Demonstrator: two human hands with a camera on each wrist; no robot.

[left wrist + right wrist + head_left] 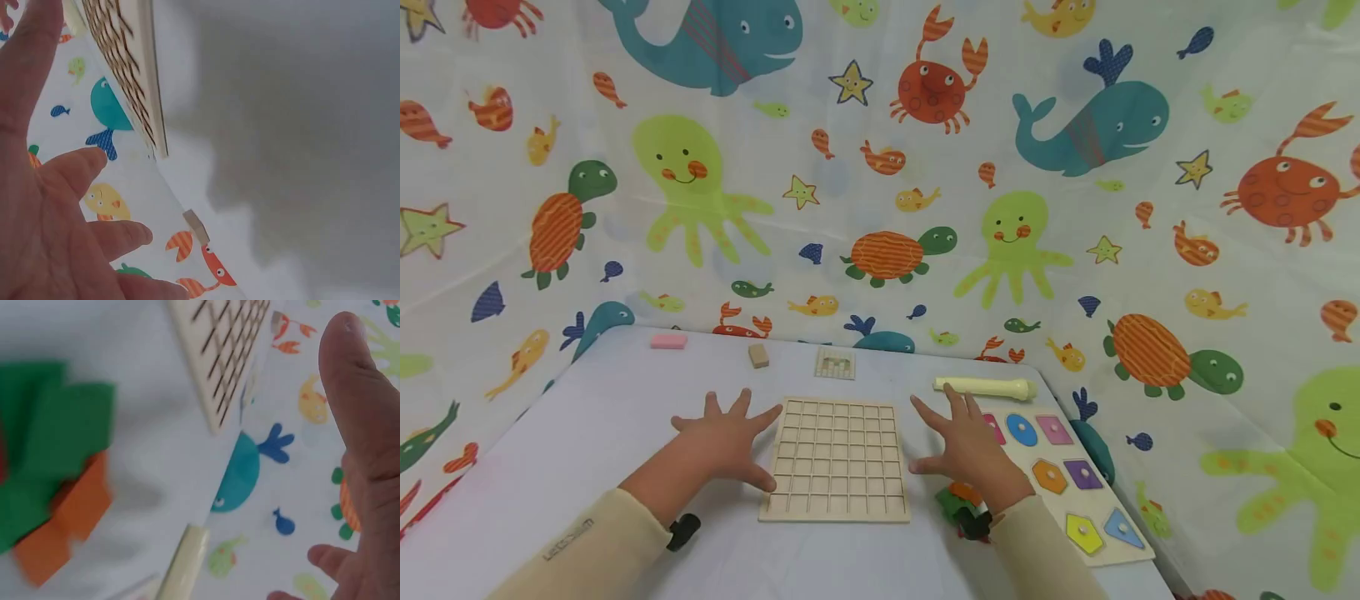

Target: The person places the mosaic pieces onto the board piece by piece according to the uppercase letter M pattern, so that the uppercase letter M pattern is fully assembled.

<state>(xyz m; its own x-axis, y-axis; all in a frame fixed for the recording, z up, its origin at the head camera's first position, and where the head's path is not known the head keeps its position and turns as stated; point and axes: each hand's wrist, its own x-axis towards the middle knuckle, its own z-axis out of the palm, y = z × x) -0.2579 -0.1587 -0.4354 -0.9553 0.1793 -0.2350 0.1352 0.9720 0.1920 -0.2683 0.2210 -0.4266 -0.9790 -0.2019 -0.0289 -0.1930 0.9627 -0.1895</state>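
Note:
A light wooden board with a grid of square compartments point(840, 458) lies flat on the white table between my hands. To its left is my left hand point(724, 437), fingers spread and holding nothing; whether the thumb touches the board's edge I cannot tell. My right hand point(967, 446) is on the other side, fingers also spread, apart from the board. Under the right wrist are green blocks point(65, 431) and orange blocks point(81, 506), partly hidden by the arm in the head view. The left wrist view shows the spread left fingers point(122, 240) beside the board's edge.
On the right lies a puzzle board point(1067, 521) with several coloured shapes. A pale yellow tube point(985, 387) is behind it. Along the back sit a pink block point(668, 341), a small brown block point(758, 356) and a small slotted piece point(835, 363). A sea-animal curtain point(865, 192) hangs behind.

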